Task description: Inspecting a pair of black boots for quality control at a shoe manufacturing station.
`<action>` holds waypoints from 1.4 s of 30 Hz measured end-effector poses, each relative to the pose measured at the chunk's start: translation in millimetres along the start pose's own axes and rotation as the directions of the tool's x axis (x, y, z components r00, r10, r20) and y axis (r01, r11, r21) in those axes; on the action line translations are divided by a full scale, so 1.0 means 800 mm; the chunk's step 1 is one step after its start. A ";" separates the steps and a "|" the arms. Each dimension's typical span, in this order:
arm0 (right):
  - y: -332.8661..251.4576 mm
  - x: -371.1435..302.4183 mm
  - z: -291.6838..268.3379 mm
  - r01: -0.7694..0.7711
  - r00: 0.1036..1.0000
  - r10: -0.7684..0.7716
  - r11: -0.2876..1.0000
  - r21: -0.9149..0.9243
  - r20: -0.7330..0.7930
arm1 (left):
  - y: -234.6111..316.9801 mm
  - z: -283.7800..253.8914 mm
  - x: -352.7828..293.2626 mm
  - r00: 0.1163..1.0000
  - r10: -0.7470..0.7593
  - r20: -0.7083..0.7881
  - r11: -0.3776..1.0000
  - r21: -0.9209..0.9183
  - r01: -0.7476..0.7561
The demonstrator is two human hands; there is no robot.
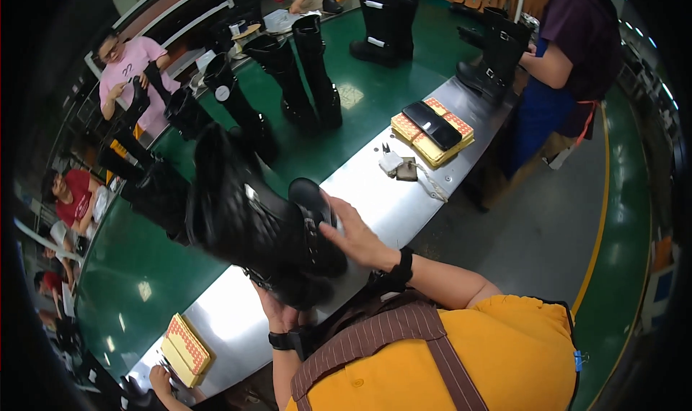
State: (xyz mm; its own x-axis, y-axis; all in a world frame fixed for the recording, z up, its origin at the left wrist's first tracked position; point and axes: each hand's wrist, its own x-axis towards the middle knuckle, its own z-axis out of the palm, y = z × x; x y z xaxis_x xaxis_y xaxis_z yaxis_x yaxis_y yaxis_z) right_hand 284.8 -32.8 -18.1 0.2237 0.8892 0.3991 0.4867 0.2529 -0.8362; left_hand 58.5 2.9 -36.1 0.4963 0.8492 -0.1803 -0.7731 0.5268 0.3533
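A pair of tall black boots point(238, 216) with silver buckles is held tilted in front of me, over the metal table edge. My right hand point(358, 236) is closed round the toe end of one boot, its thumb and fingers against the toe and sole. Below the boots, my left hand point(277, 311) grips from underneath; its fingertips are partly hidden by the black leather. Motion blurs the boots a little.
Several black boots point(317, 76) stand on the green work surface point(367, 108). On the metal strip point(360, 166) lie a yellow-orange stack point(461, 132) topped by a black case point(431, 123), and small snips point(389, 160). Co-workers stand around, one's hand point(160, 380) near another stack point(186, 350).
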 end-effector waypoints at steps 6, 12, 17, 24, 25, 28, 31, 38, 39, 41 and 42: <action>-0.011 -0.006 0.002 -0.061 0.988 0.054 0.997 0.043 0.147 | -0.015 0.009 0.011 0.999 -0.053 -0.007 0.999 -0.001 0.053; 0.037 0.042 -0.188 -0.253 0.967 0.220 0.876 -0.410 -0.128 | -0.018 0.024 0.017 0.981 0.062 -0.184 0.972 0.234 -0.017; 0.158 0.090 -0.385 -0.545 0.823 0.210 0.554 -0.630 -0.528 | -0.018 0.023 0.016 0.911 0.110 -0.397 0.954 0.300 0.016; 0.242 0.095 -0.403 -0.380 0.920 0.267 0.785 -0.489 -0.286 | -0.023 0.042 -0.002 0.728 0.189 -0.659 0.900 0.412 0.140; 0.243 0.097 -0.402 -0.389 0.918 0.283 0.780 -0.490 -0.279 | -0.023 0.044 -0.005 0.723 0.230 -0.651 0.866 0.477 0.154; 0.243 0.100 -0.404 -0.399 0.914 0.286 0.758 -0.516 -0.286 | -0.021 0.039 -0.015 0.806 0.147 -0.574 0.874 0.457 0.165; 0.246 0.103 -0.408 -0.424 0.905 0.330 0.752 -0.505 -0.267 | -0.018 0.021 -0.019 0.821 0.132 -0.556 0.873 0.458 0.169; 0.279 0.112 -0.422 -0.337 0.929 0.358 0.728 -0.597 -0.089 | -0.009 -0.031 -0.018 0.869 0.096 -0.485 0.886 0.439 0.147; 0.286 0.110 -0.425 -0.330 0.932 0.358 0.782 -0.528 -0.052 | -0.007 -0.037 -0.016 0.881 0.092 -0.464 0.893 0.430 0.132; 0.294 0.105 -0.430 -0.382 0.913 0.394 0.739 -0.555 -0.104 | -0.006 -0.044 -0.008 0.918 0.061 -0.392 0.915 0.389 0.105; 0.294 0.106 -0.428 -0.349 0.930 0.353 0.757 -0.552 -0.104 | -0.004 -0.045 -0.003 0.944 0.035 -0.328 0.931 0.355 0.089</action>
State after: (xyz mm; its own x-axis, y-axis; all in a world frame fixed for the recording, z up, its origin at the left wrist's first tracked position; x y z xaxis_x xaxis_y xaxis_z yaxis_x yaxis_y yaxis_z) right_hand 707.5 -28.5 -51.8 0.4675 0.8764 0.1155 0.7568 -0.3293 -0.5646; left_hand 45.4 0.4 -69.9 0.3117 0.8318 -0.4593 -0.5349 0.5531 0.6387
